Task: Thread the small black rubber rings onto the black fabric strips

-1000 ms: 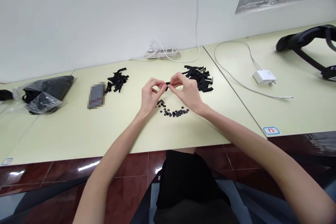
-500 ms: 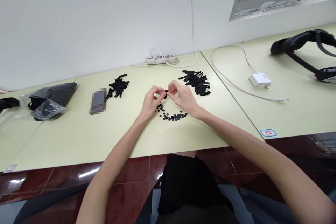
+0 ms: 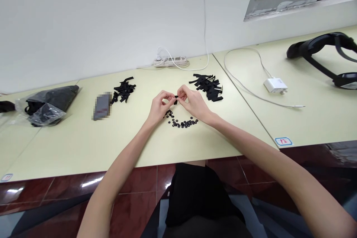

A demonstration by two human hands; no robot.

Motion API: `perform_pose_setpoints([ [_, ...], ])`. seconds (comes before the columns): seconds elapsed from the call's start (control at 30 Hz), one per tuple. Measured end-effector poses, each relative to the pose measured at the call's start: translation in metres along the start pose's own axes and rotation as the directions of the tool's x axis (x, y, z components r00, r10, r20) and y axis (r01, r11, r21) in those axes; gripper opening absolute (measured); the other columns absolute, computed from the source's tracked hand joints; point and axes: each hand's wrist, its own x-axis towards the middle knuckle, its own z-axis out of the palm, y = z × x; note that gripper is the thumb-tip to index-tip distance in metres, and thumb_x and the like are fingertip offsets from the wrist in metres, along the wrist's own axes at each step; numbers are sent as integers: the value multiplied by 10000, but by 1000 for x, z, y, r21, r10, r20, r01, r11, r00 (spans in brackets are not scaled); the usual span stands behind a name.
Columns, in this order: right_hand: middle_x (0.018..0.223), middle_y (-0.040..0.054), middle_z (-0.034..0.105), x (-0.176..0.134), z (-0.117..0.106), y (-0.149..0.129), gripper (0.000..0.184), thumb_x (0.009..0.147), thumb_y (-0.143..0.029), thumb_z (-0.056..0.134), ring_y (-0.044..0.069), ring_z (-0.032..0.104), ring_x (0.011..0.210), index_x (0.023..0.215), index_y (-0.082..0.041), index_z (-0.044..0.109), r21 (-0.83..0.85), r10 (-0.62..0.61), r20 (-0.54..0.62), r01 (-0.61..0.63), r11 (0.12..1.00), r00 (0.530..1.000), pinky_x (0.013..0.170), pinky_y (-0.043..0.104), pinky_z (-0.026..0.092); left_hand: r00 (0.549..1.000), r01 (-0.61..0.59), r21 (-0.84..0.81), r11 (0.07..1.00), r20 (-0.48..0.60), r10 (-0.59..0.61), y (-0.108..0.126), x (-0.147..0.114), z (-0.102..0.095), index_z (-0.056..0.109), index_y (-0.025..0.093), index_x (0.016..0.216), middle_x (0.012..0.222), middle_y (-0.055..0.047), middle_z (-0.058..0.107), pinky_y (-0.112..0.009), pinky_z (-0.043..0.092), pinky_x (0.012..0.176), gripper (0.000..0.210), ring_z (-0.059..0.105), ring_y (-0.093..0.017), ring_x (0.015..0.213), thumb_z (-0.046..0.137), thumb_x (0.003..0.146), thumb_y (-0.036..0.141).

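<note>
My left hand (image 3: 161,106) and my right hand (image 3: 192,101) meet fingertip to fingertip above the middle of the table. Both are closed in a pinch on one small black fabric strip (image 3: 176,101), whose lower end hangs below the fingers. My fingertips cover much of the strip. Just under the hands lie several small round black pieces with holes (image 3: 182,124), loosely scattered in a curve. Beyond my right hand is a pile of flat black strips (image 3: 208,87). To the left of my left hand sits another pile of black strips (image 3: 124,90), which look knotted or folded.
A blurred-out grey object (image 3: 102,106) and a plastic bag with black material (image 3: 51,104) lie to the left. Along the wall sits a power strip (image 3: 170,61) with a white cable. On the right are a white charger (image 3: 275,85) and a black headset (image 3: 320,44).
Slightly more of the black strip hangs visible below my fingers. Both hands keep their pinch in nearly the same place. The view has shifted a little.
</note>
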Motion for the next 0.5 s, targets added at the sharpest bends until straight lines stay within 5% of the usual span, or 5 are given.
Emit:
perform_pose_setpoints([
  [0.5, 984, 35, 803, 4, -4, -5, 87, 1010, -305, 706, 223, 765, 926, 1082, -257, 700, 68, -11, -61, 15, 998, 998, 920, 398, 638, 996, 79, -200, 976, -30, -87, -1, 6, 0, 788, 216, 982, 1048, -67, 747, -261, 591, 695, 398, 681, -191, 929, 873, 903, 597],
])
